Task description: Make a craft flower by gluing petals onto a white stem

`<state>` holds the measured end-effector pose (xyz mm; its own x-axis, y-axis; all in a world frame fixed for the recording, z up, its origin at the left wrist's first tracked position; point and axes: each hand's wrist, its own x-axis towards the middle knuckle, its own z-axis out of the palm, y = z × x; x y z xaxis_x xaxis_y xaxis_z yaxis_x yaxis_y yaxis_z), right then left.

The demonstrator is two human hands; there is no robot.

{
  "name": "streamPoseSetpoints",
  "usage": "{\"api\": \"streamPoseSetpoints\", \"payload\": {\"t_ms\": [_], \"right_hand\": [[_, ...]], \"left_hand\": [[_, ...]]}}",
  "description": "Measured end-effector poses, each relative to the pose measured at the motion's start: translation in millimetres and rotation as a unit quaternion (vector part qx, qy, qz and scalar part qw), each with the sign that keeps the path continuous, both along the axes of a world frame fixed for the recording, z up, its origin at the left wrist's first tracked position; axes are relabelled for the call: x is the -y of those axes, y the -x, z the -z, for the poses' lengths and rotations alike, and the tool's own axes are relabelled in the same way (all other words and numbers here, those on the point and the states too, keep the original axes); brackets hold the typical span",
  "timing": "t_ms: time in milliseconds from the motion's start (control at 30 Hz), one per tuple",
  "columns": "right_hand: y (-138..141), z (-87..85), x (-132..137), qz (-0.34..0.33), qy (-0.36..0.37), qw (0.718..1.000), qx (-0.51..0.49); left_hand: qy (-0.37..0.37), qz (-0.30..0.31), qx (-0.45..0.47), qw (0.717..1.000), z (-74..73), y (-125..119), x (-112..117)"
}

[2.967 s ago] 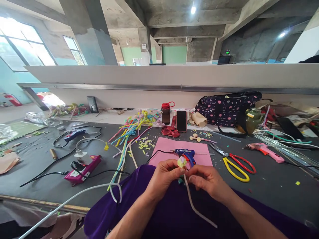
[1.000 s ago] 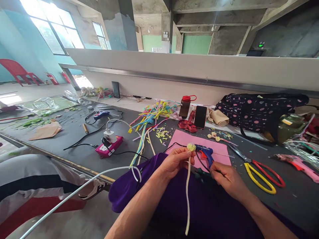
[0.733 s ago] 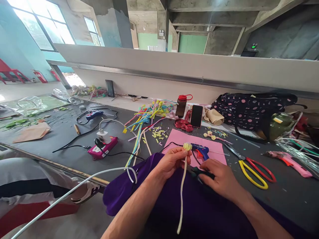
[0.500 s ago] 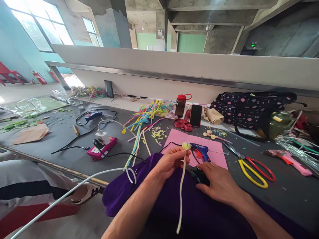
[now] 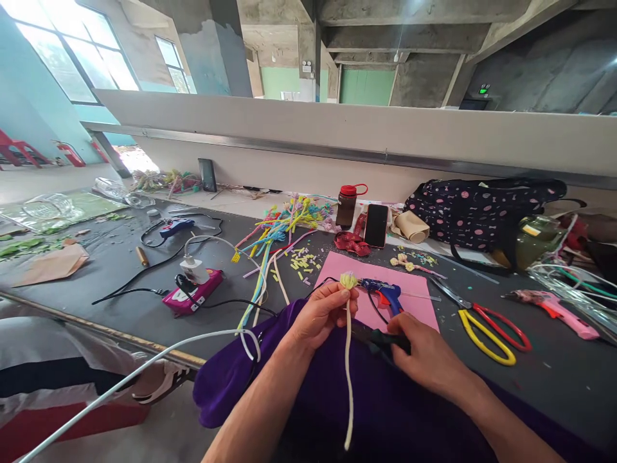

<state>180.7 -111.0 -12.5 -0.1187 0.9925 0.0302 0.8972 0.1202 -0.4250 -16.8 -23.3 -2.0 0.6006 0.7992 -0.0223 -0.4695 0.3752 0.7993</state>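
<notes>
The desk spreads beyond the left hand and right hand, a pink sheet and glue gun just past them. The right hand grips a dark tool, its tip beside the stem hanging below the left, whose fingertips pinch the flower at its base. A light, steady pinch should spare the petals; keep the tip off them.

Yellow flower upright on cream stem, near dark-handled tool
</notes>
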Motion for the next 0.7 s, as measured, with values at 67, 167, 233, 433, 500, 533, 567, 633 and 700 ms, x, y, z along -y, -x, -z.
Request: {"api": "streamPoseSetpoints", "payload": {"t_ms": [67, 167, 233, 433, 500, 533, 567, 633, 700], "right_hand": [[-2.7, 1.2, -0.6, 0.006, 0.02, 0.999, -0.025], [-5.9, 4.4, -1.3, -0.022, 0.039, 0.999, -0.028], [-8.2, 5.8, -2.4, -0.035, 0.042, 0.998, -0.033], [-24.5, -2.1, -12.2, -0.009, 0.039, 0.984, -0.176], [-31.4, -6.6, -15.2, 0.042, 0.061, 0.946, -0.315], [-34.3, -9.1, -16.0, 0.065, 0.075, 0.913, -0.395], [-36.6, -11.7, -16.4, 0.079, 0.087, 0.874, -0.472], [-39.1, -17.4, -15.8, 0.082, 0.097, 0.802, -0.583], [-39.5, -22.7, -13.6, 0.058, 0.104, 0.759, -0.641]], "left_hand": [[-0.006, -0.011, 0.015, 1.0, -1.6, 1.5, 0.3], [-0.009, -0.014, 0.024, 1.0, -2.7, 2.0, 0.6], [-0.009, -0.013, 0.025, 1.0, -3.1, 2.0, 0.5], [-0.019, -0.037, 0.054, 0.998, -5.2, 5.4, -0.1], [-0.02, -0.039, 0.056, 0.997, -5.8, 6.4, -0.2], [-0.018, -0.036, 0.055, 0.998, -5.9, 6.6, -0.2], [-0.016, -0.033, 0.052, 0.998, -6.0, 6.5, -0.1], [-0.012, -0.029, 0.041, 0.999, -5.9, 5.5, 0.1], [-0.01, -0.03, 0.018, 0.999, -5.7, 3.9, 0.4]]}}
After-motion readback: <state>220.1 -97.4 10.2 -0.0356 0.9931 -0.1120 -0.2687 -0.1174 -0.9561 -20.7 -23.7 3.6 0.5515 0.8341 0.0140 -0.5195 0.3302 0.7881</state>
